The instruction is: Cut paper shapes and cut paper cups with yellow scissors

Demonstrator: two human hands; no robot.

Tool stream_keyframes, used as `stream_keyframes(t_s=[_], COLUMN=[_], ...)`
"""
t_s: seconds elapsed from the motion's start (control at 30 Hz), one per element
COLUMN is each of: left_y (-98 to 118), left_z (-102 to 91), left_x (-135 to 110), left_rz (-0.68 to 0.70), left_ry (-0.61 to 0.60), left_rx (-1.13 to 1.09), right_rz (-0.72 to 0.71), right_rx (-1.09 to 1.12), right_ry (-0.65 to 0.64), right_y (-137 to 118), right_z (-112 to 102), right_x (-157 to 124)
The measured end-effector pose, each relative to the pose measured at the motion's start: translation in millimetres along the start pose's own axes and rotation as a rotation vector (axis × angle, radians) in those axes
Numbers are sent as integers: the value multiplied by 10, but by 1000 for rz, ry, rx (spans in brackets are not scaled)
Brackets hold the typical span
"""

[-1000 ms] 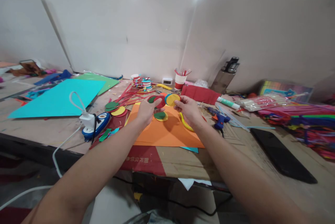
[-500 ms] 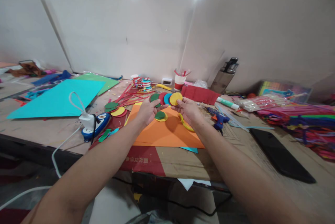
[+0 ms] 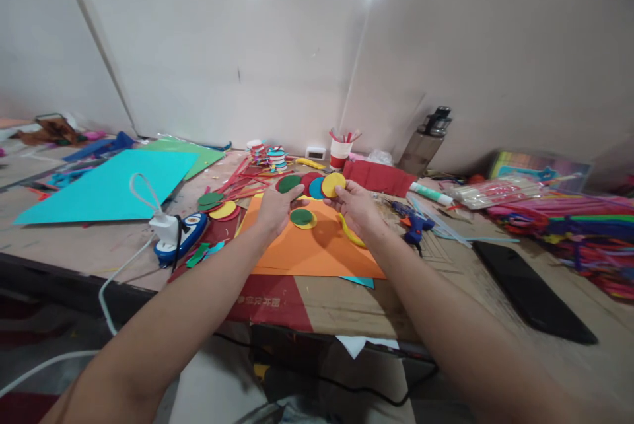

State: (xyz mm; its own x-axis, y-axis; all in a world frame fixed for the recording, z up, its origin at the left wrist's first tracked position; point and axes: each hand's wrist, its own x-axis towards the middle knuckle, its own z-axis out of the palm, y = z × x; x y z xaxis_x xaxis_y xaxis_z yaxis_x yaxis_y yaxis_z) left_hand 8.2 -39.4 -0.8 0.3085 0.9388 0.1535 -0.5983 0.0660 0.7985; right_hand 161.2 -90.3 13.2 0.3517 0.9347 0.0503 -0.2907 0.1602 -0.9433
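Four colours of flat, round discs (image 3: 316, 189) overlap in a row: dark green, red, blue, yellow. They sit raised above the far edge of the orange sheet (image 3: 317, 259). Your left hand (image 3: 276, 209) pinches the green end, your right hand (image 3: 357, 207) the yellow. Plain orange runs between your forearms toward the table's (image 3: 84, 242) near edge. A glue gun (image 3: 417, 229) lies right of your right hand; a cup (image 3: 340, 154) stands toward the far edge.
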Motion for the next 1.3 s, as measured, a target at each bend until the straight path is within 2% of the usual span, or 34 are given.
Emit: stream_keyframes(t_s=[0.27,0.5,0.57,0.73,0.83,0.97,1.17,1.23,1.3], left_y=[14,-30,-42,-1,26,26,-69,-104,-116], left_z=[78,63,44,31,42,81,95,78,66], left_x=[-39,-33,-28,-30,-38,-67,-90,-74,-58], left_rz=[-136,-171,-172,-166,-148,-221,-303,-316,-329], left_ry=[-89,-111,-86,99,112,41,-103,-95,-74], left_rx=[-91,-43,-32,-41,-33,25,10,6,-7], right_rz=[-38,28,47,31,33,-13,-230,-277,-266], right_rx=[-49,-75,-73,-46,-69,-206,-546,-651,-664], right_ry=[-16,-13,-22,17,27,-35,-121,-118,-115], right_y=[51,63,60,35,44,122,171,158,161], right_z=[-46,-16,-8,-29,-57,-70,-50,-40,-31], right_x=[23,12,6,-1,12,43,45,31,24])
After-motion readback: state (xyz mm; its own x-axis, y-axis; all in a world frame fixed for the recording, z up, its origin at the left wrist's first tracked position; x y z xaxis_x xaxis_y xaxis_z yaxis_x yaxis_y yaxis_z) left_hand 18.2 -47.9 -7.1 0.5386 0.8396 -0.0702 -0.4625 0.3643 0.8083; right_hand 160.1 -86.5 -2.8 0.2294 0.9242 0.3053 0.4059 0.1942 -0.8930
